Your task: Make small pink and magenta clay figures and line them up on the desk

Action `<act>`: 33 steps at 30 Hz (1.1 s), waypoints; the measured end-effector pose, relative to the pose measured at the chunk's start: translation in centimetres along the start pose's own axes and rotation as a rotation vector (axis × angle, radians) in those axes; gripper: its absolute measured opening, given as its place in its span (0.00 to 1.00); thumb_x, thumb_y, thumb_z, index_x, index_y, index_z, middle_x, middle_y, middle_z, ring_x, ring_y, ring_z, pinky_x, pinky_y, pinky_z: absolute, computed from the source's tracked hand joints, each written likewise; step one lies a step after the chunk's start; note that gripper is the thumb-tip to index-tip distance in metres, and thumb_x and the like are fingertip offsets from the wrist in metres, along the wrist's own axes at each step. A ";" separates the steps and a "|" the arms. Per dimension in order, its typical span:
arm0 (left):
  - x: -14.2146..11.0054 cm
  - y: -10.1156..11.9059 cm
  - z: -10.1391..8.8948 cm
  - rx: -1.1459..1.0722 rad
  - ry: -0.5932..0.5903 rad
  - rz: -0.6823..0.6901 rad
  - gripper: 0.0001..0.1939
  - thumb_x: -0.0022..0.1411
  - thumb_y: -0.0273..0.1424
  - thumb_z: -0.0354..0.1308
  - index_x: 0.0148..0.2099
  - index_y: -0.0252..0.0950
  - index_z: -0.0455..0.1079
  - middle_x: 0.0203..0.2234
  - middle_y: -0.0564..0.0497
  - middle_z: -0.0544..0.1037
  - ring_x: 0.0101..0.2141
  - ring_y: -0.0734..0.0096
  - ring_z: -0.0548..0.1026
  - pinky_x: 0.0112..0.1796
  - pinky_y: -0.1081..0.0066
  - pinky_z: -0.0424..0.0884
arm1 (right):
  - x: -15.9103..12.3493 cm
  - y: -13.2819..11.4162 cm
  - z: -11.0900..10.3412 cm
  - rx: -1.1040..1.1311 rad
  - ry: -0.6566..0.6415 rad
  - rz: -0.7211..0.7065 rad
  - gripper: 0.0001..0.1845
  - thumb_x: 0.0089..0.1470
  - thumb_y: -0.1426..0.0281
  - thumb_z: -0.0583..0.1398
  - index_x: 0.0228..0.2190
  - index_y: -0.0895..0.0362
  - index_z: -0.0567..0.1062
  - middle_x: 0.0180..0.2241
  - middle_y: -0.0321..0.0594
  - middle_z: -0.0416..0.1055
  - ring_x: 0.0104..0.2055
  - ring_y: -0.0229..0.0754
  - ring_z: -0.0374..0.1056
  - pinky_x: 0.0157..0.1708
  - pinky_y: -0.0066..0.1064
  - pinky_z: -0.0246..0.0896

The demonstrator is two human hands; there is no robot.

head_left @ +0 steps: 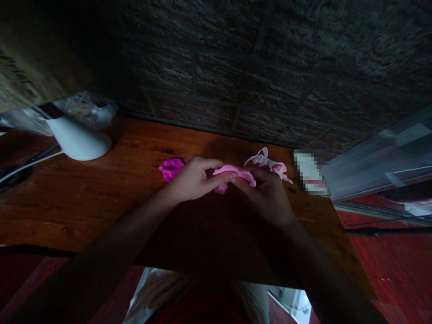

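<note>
Between my two hands, above the wooden table [135,180], is a soft pink piece [238,171], thin and curved along its upper edge. It looks like modelling clay, though cannot be told surely in this dim light. My left hand [194,180] pinches its left end, and my right hand [266,191] grips its right end, the thumbs close together. A paler pink bit [221,188] shows just below it. To the left lies a crumpled magenta piece [171,169]. Behind my right hand is a crumpled pale wrapper [263,157] with a light pink lump [279,168].
A white cone-shaped object [79,139] with a cable stands at the left, near clear plastic bags [89,108] and a cardboard box [37,58]. A blurred-out flat object [309,173] lies at the right. A dark stone-patterned wall [216,67] rises behind the table.
</note>
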State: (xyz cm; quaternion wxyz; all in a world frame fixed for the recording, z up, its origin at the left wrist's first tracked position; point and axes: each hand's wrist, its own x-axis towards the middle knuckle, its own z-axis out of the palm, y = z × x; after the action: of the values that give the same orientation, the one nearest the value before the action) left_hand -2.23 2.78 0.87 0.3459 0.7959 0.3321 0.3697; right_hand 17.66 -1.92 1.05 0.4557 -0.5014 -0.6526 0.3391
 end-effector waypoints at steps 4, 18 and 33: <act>-0.1 0.2 -0.1 0.149 0.064 0.111 0.20 0.68 0.37 0.61 0.24 0.35 0.67 0.17 0.58 0.64 0.20 0.78 0.61 0.23 0.74 0.55 | -0.1 -0.1 0.1 -0.032 0.002 0.018 0.09 0.56 0.62 0.69 0.32 0.55 0.85 0.29 0.39 0.82 0.28 0.40 0.72 0.28 0.32 0.65; 0.0 -0.1 0.0 0.105 0.100 0.063 0.21 0.66 0.41 0.65 0.24 0.35 0.68 0.17 0.57 0.67 0.21 0.77 0.64 0.23 0.74 0.56 | 0.3 -0.6 -1.0 -0.084 0.090 -0.072 0.10 0.59 0.63 0.68 0.28 0.53 0.84 0.25 0.35 0.80 0.29 0.41 0.72 0.30 0.32 0.65; 0.3 -1.2 -0.4 0.147 0.053 0.048 0.13 0.70 0.37 0.60 0.44 0.35 0.81 0.38 0.47 0.87 0.37 0.65 0.83 0.38 0.71 0.73 | 0.3 0.8 -0.3 -0.341 0.093 -0.229 0.12 0.63 0.69 0.62 0.44 0.50 0.84 0.41 0.40 0.85 0.38 0.47 0.80 0.42 0.39 0.73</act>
State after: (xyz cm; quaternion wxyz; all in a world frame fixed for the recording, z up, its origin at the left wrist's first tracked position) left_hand -2.75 3.80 0.26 0.2688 0.8168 0.3482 0.3732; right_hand 18.15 -1.41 0.50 0.4296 -0.5090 -0.7314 0.1463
